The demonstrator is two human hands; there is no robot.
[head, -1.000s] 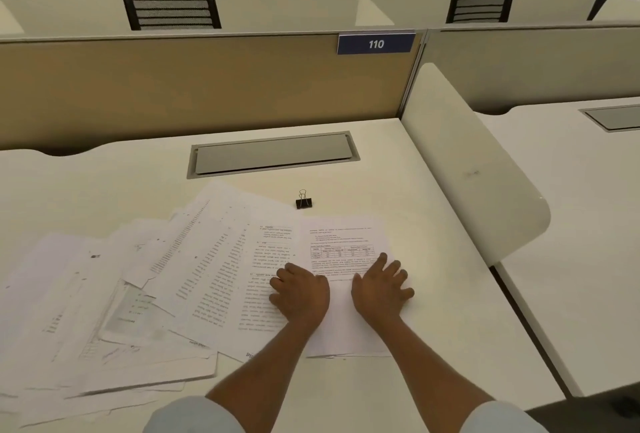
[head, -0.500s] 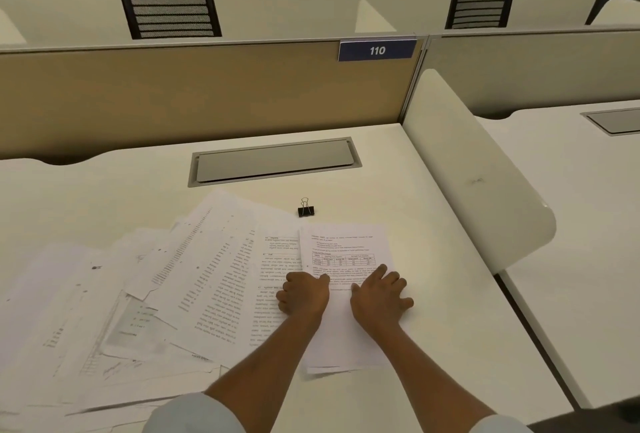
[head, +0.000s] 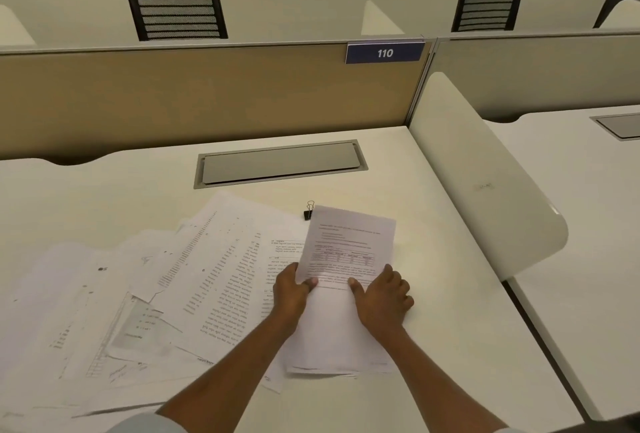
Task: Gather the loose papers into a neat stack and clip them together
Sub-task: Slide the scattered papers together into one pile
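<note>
- Gathering step, early by my judgement: the left grip (head: pixel 292 288) and right grip (head: pixel 382 297) each pinch a side edge of the bundle of sheets (head: pixel 346 245), thumbs on top. Its far end is lifted off the table (head: pixel 450 294).
- Most loose papers (head: pixel 194 287) lie fanned out to the left.
- Next: square this bundle and pull in the rest. The binder clip (head: pixel 309 213) sits at its far corner.
- Both forearms reach forward, side by side.

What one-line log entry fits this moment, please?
left hand: grips top sheet | right hand: grips top sheet | binder clip: unused | loose papers: scattered
</note>
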